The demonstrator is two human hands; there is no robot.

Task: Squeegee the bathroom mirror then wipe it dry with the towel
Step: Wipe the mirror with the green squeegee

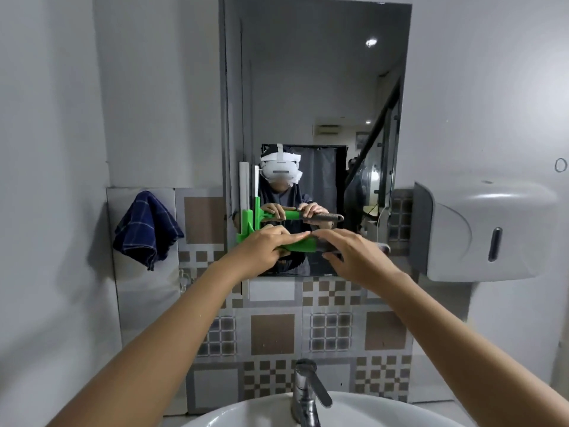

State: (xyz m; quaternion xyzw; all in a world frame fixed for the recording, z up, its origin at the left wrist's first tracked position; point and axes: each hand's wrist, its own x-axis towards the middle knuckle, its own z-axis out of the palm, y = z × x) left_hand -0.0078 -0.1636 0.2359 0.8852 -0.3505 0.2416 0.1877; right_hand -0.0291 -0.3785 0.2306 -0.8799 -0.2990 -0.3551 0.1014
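Gripping the squeegee (300, 243), both hands, left hand (264, 248) and right hand (348, 254), press it against the mirror's (308, 87) lower left edge. Squeegeeing looks underway; the towel (146, 226) hangs unused.

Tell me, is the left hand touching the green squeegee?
Touching. The head view shows the left hand with its fingers laid over the green squeegee handle, no gap between them, in front of the mirror.

Wall (55, 124): pale grey above, with a band of brown-and-grey patterned tiles (272, 334) below the hands. Mounted on it: mirror (317, 87), directly behind both hands; dark blue checked towel (146, 229), hanging left of the left hand; grey dispenser (480, 229), right of the right hand.
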